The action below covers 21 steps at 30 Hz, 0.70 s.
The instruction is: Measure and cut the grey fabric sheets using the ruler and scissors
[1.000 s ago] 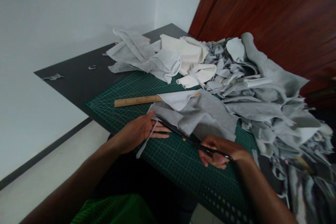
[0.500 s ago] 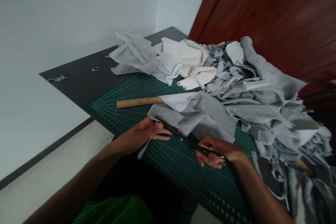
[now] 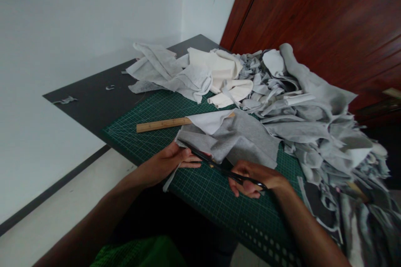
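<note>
Green mat (image 3: 200, 187); hands (image 3: 261, 173) on scissors (image 3: 221, 169), grey cloth (image 3: 250, 139).

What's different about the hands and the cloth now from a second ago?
The thumb of the left hand moved from the grey cloth's corner toward the person's body. The thin strip, which crossed its fingers, now has its upper part hidden. Nothing was visibly picked up or let go. The right hand still holds the black scissors; the wooden ruler and fabric pile stayed put.

Dim, flat light; faint shadow on wall (image 3: 94, 16); bit soft thruout, wide-angle stretch nr edges.
</note>
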{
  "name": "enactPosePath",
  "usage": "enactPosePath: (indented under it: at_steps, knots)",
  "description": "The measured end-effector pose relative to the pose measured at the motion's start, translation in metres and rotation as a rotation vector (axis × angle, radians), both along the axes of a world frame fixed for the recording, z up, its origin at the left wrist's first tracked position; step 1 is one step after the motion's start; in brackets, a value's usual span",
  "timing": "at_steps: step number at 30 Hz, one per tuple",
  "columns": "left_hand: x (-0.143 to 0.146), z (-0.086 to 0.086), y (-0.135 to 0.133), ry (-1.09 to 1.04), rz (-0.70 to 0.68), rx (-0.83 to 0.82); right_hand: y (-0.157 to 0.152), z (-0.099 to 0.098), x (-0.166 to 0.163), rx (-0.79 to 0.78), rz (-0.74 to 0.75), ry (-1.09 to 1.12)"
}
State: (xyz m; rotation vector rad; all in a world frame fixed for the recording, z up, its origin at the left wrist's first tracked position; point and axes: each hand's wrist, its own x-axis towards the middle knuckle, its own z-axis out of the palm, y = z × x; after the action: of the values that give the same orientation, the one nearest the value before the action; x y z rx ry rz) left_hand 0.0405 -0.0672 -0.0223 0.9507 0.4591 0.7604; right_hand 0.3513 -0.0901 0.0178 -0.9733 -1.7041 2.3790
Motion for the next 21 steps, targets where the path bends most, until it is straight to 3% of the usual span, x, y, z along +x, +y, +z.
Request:
enactPosePath:
  at_steps: [6,21]
  knots:
    - [-0.001,-0.005,0.0,0.06,0.009,-0.017,-0.001,0.002,-0.004,-0.032,-0.012,-0.014]
    - [-0.002,0.001,-0.004,0.047,0.011,-0.025,-0.001,0.008,-0.011,-0.008,-0.083,-0.097]
